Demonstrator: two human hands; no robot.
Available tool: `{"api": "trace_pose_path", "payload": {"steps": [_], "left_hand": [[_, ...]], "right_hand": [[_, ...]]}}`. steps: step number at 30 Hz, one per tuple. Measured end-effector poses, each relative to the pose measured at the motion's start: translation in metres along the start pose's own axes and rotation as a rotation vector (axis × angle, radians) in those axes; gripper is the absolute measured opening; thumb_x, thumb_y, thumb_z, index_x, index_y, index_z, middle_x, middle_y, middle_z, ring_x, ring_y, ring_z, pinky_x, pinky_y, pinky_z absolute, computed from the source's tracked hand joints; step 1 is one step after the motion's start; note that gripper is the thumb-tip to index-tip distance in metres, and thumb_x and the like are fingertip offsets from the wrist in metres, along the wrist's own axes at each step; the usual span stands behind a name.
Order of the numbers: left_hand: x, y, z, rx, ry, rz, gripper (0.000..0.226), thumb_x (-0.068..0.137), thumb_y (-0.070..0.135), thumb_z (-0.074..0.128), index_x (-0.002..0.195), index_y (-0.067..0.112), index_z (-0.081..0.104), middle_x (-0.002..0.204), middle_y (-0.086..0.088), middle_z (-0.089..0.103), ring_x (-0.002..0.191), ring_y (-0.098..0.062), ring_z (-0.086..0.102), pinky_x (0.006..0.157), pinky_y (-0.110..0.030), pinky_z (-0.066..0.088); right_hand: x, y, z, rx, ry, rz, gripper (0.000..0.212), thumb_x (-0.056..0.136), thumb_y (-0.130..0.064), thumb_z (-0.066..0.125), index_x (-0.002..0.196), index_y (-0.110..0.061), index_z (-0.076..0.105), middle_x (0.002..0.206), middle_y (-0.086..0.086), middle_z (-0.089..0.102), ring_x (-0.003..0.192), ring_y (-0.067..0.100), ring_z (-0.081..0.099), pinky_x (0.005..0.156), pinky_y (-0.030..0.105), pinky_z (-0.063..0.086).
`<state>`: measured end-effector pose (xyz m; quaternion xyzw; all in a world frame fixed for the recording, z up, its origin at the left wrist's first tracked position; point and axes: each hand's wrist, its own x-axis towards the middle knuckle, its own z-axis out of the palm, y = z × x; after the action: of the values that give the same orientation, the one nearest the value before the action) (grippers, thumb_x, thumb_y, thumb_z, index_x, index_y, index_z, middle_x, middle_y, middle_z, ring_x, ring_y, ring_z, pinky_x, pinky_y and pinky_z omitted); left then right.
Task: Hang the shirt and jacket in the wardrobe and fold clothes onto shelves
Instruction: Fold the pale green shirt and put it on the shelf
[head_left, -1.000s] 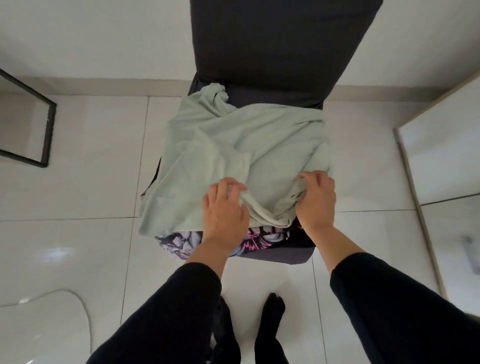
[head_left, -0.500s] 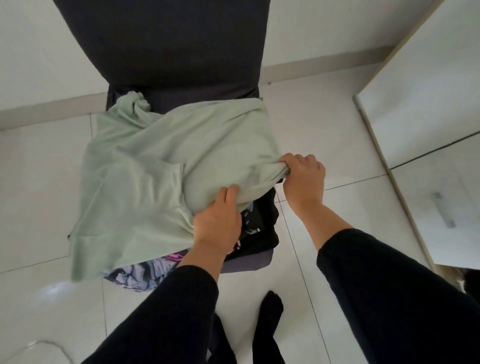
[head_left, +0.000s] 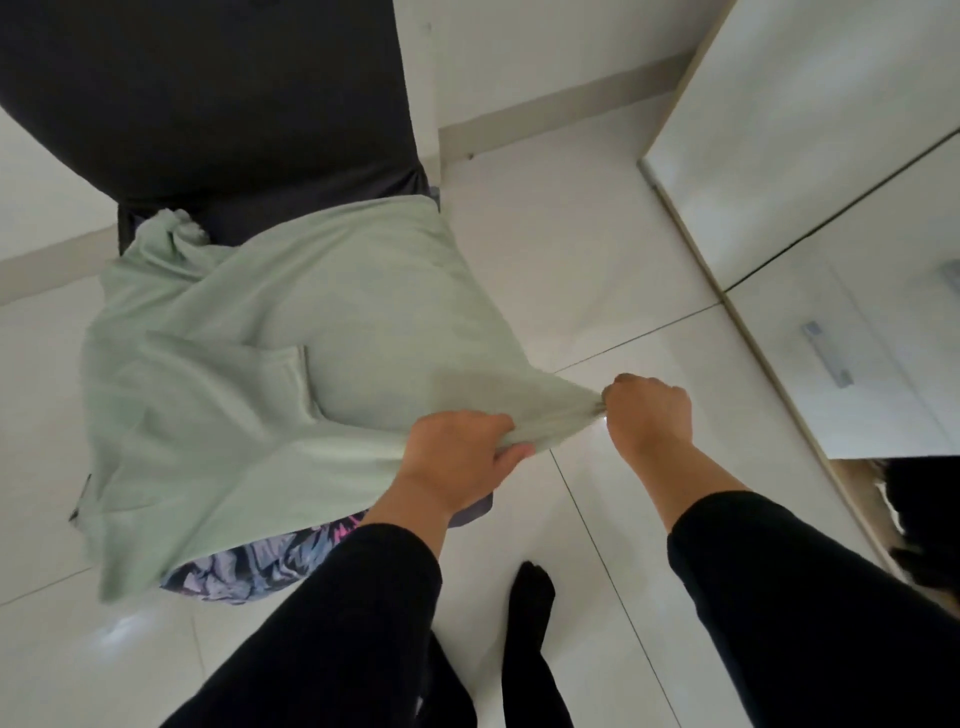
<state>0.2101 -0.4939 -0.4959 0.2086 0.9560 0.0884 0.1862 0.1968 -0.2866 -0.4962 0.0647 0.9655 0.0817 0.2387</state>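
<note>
You are at the pick-up step: the pale green garment (head_left: 291, 364) is coming off the dark chair (head_left: 218, 93), most of it draped over the seat at ten o'clock from your hands. Your left hand (head_left: 457, 457) pinches its near edge, your right hand (head_left: 647, 410) has a closed grip on the bunched corner at three o'clock, cloth taut between them. A patterned garment (head_left: 260, 566) lies underneath. Next, I judge, lift it clear and turn toward the white wardrobe (head_left: 831, 208) at two o'clock
</note>
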Motion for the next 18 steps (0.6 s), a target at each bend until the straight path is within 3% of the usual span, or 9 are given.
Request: {"api": "trace_pose_path", "payload": {"steps": [5, 9, 15, 18], "left_hand": [[-0.001, 0.003, -0.002, -0.023, -0.019, -0.059, 0.042, 0.09, 0.065, 0.031, 0.095, 0.028, 0.049, 0.079, 0.007, 0.06, 0.077, -0.019, 0.06, 0.061, -0.028, 0.04], [-0.001, -0.012, -0.01, -0.077, 0.068, -0.1, 0.033, 0.095, 0.055, 0.033, 0.087, 0.025, 0.047, 0.073, 0.008, 0.054, 0.076, -0.022, 0.059, 0.059, -0.029, 0.035], [0.012, -0.043, -0.022, -0.134, 0.334, -0.23, 0.028, 0.099, 0.041, 0.035, 0.099, 0.016, 0.049, 0.086, -0.004, 0.062, 0.083, -0.03, 0.059, 0.062, -0.033, 0.037], [0.019, -0.055, -0.024, -0.185, 0.376, -0.284, 0.028, 0.099, 0.037, 0.039, 0.105, 0.012, 0.051, 0.094, -0.009, 0.064, 0.087, -0.033, 0.06, 0.068, -0.037, 0.038]], "right_hand": [[-0.003, 0.001, 0.01, 0.304, -0.017, 0.173, 0.039, 0.081, 0.007, 0.041, 0.108, -0.012, 0.062, 0.103, 0.006, 0.062, 0.079, 0.024, 0.055, 0.065, 0.029, 0.046], [0.012, 0.001, 0.004, 0.478, 0.065, 0.174, 0.037, 0.078, 0.01, 0.042, 0.103, -0.011, 0.059, 0.104, 0.008, 0.058, 0.077, 0.024, 0.05, 0.061, 0.029, 0.038], [0.051, -0.016, -0.023, 0.522, 0.175, 0.106, 0.033, 0.085, 0.002, 0.04, 0.106, -0.009, 0.063, 0.109, 0.012, 0.054, 0.099, 0.032, 0.055, 0.075, 0.034, 0.044], [0.068, -0.035, -0.037, 0.607, 0.233, 0.067, 0.034, 0.095, -0.008, 0.038, 0.123, -0.014, 0.055, 0.122, 0.012, 0.051, 0.105, 0.032, 0.055, 0.08, 0.036, 0.045]]}}
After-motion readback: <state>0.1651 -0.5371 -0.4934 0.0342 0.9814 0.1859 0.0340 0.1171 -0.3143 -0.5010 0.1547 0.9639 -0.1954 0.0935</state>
